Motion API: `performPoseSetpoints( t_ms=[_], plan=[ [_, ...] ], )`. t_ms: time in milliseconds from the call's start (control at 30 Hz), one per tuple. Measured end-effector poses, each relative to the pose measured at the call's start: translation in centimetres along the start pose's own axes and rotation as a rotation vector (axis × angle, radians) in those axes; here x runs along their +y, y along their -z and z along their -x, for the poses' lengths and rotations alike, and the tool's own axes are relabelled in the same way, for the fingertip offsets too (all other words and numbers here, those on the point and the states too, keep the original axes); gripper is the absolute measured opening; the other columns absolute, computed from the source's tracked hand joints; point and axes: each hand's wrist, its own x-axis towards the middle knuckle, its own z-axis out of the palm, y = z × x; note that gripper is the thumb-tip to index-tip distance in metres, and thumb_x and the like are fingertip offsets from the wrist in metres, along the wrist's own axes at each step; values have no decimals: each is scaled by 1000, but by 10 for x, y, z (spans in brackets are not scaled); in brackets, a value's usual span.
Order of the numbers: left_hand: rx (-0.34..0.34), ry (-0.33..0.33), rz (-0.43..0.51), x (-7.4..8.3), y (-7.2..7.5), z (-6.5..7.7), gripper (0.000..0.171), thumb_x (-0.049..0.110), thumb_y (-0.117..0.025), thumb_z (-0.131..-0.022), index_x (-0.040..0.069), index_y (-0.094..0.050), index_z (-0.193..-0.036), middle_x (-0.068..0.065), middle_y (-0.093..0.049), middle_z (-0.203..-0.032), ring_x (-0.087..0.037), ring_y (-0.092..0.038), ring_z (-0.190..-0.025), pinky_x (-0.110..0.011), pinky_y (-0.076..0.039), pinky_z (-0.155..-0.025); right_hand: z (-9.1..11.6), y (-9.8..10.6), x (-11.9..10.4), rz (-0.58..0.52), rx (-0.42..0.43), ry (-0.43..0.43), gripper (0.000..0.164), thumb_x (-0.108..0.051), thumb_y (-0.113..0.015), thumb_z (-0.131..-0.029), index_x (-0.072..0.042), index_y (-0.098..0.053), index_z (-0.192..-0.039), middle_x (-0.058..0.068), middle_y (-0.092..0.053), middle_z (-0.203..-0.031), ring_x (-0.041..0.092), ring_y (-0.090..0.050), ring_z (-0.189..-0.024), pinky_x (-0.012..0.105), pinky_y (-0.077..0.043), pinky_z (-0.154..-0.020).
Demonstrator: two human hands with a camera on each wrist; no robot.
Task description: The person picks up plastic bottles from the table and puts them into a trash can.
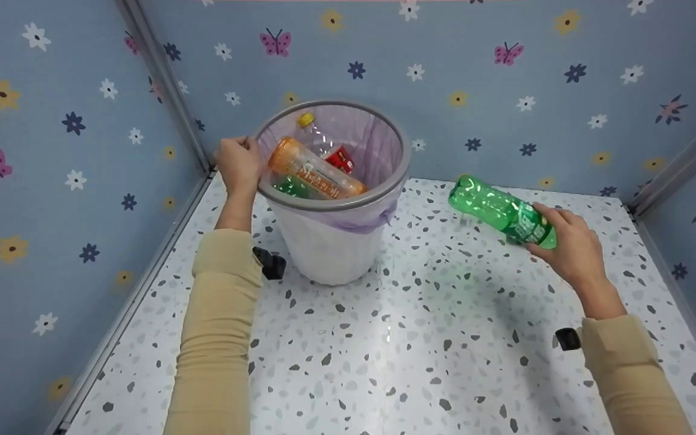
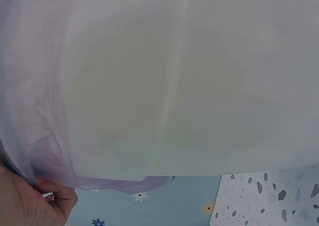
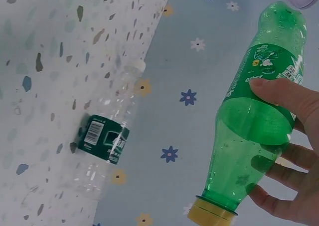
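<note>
My left hand (image 1: 239,163) grips the left rim of a white trash bin (image 1: 330,248); in the left wrist view its curled fingers (image 2: 62,198) are at the purple bin liner (image 2: 52,158). To the right of the bin, my right hand (image 1: 574,251) holds a green plastic bottle (image 1: 487,204) above the floor, its base end pointing toward the bin. In the right wrist view the thumb lies across the green label, and a yellow cap (image 3: 212,213) closes the bottle. Inside the bin lie an orange bottle (image 1: 312,172), a clear yellow-capped bottle (image 1: 319,142), a red package (image 1: 341,159) and something green (image 1: 290,186).
In the right wrist view a clear bottle with a dark green label (image 3: 103,138) lies on the speckled surface (image 1: 384,362) by the wall. Blue flowered panels (image 1: 457,60) enclose the back and both sides, with metal strips (image 1: 164,78) at the corners.
</note>
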Motion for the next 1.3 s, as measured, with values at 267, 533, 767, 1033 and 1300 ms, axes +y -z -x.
performPoseSetpoints(
  t_ms=[267, 533, 767, 1033, 1300],
  plan=[
    [-7, 9, -3, 0, -1, -1, 26, 15, -43, -92, 5, -53, -69, -4, -47, -69, -11, -39, -58, -24, -29, -51, -13, 15, -22, -6, 44, 68, 69, -10, -75, -70, -10, -42, -130, 24, -44, -119, 44, -41, -105, 58, -31, -81],
    [34, -56, -15, 0, 0, -1, 37, 13, -44, -89, 12, -34, -53, 3, -30, -51, -9, -27, -47, -24, -21, -47, -30, 32, -46, -22, 96, 110, 69, -10, -76, -68, -14, -44, -129, 21, -47, -118, 42, -42, -106, 58, -32, -81],
    [12, -33, -8, 0, 0, 0, 35, 16, -44, -91, 11, -37, -57, 3, -33, -53, -9, -30, -48, -24, -22, -46, -46, 42, -69, -18, 112, 150, 69, -13, -76, -68, -17, -44, -130, 18, -47, -120, 39, -41, -110, 57, -30, -86],
    [21, -38, -7, 0, -1, 0, 33, 16, -44, -91, 10, -42, -59, 1, -37, -55, -9, -33, -49, -24, -23, -47, -64, 48, -100, -29, 124, 204, 71, -14, -77, -68, -18, -44, -130, 16, -48, -120, 36, -42, -109, 54, -32, -87],
    [22, -36, -17, -1, -1, -1, 33, 16, -44, -91, 10, -42, -58, 2, -35, -54, -8, -31, -48, -24, -23, -47, -82, 50, -132, -47, 100, 225, 70, -15, -75, -69, -18, -43, -131, 14, -48, -122, 33, -42, -111, 52, -32, -89]
  ],
)
